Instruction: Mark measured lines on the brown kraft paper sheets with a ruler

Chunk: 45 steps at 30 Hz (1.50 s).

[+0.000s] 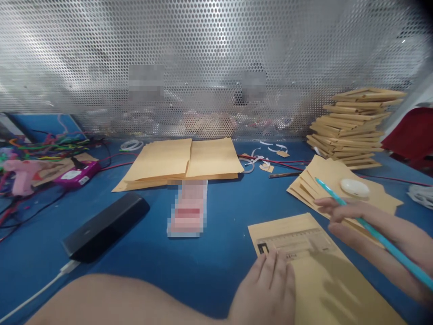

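Note:
A brown paper envelope [324, 275] with a printed form near its top lies on the blue table [216, 257] in front of me. My left hand [269, 289] rests flat on the envelope's left edge, fingers together. My right hand [375, 243] hovers above the envelope's right side and holds a light blue pen [368, 230] between its fingers, the tip pointing up and to the left.
Flat brown envelopes [182, 162] lie at the middle back, a fanned pile [324, 180] with a white oval object [354, 187] at right, a tall stack [355, 126] behind it. A black power bank [106, 225] with a white cable, a pink box [77, 175], coloured wires and a perforated metal screen [216, 63] surround them.

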Tool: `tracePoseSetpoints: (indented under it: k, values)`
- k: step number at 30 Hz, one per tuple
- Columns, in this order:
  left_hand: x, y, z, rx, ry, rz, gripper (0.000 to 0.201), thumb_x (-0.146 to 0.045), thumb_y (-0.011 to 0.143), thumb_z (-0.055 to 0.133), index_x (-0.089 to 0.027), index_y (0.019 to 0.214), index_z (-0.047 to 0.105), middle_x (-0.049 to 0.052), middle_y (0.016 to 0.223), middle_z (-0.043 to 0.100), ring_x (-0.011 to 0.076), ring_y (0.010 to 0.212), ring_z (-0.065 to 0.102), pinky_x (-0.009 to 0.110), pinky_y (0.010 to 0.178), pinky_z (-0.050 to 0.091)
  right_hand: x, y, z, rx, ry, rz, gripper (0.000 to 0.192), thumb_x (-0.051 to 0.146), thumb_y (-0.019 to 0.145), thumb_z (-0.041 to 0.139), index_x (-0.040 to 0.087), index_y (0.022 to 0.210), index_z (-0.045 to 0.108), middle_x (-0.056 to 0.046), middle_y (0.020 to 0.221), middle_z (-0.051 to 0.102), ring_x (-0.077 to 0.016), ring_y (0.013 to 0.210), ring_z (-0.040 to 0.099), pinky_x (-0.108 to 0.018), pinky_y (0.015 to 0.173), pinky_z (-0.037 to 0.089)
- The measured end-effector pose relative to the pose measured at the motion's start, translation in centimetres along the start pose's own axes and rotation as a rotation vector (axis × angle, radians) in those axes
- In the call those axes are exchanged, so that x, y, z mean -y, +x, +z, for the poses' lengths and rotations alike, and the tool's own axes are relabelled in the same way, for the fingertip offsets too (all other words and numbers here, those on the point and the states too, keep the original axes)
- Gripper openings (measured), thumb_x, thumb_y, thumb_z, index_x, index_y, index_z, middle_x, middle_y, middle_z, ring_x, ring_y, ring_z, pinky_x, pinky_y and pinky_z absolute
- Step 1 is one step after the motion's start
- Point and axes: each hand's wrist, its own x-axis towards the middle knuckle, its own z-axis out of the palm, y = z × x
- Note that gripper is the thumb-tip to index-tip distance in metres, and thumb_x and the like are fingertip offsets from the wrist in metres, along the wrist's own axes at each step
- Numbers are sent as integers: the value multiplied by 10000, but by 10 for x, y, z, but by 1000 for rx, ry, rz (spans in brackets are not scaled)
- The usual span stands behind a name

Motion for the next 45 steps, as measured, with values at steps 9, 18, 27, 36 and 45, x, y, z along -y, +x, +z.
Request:
tracePoseSetpoints:
  k: [9, 18, 27, 36, 45]
  values:
    - [6, 0, 13, -209, 171, -11, 428, -267, 986, 328, -43, 1265, 562, 169, 1323, 531, 278, 1174, 543, 337, 923, 440, 63, 43, 33, 305, 4, -119, 272, 430, 913, 448, 259, 787, 618, -31, 885, 686, -233, 862, 635, -348, 732, 487]
    - [10, 3, 37, -448, 312, -84, 353, -237, 980, 368, -109, 1206, 608, 83, 1233, 622, 239, 1091, 598, 313, 873, 474, 32, 33, 91, 254, 801, 495, 324, 513, 887, 484, 287, 1082, 610, -39, 994, 636, -201, 852, 608, -300, 676, 490]
    - [-5, 13, 41, -612, 248, -311, 289, -154, 907, 450, -140, 1105, 660, 40, 1186, 649, 239, 1129, 556, 328, 922, 456, 26, 38, 90, 378, 858, 635, 366, 515, 809, 619, 217, 656, 472, 57, 549, 413, -94, 485, 376, -223, 440, 302]
    - [9, -1, 32, -434, 332, -111, 409, -323, 950, 427, -96, 1254, 578, 104, 1287, 577, 273, 1156, 544, 352, 974, 420, 21, 43, 93, 353, 887, 587, 363, 490, 836, 597, 219, 632, 468, 55, 565, 392, -81, 457, 305, -208, 385, 246]
    - [9, 0, 20, -337, 297, -118, 436, -291, 957, 381, -58, 1286, 547, 141, 1320, 540, 272, 1153, 543, 325, 908, 457, 26, 44, 91, 304, 735, 494, 380, 471, 847, 576, 213, 599, 449, 52, 550, 408, -77, 443, 331, -181, 360, 286]
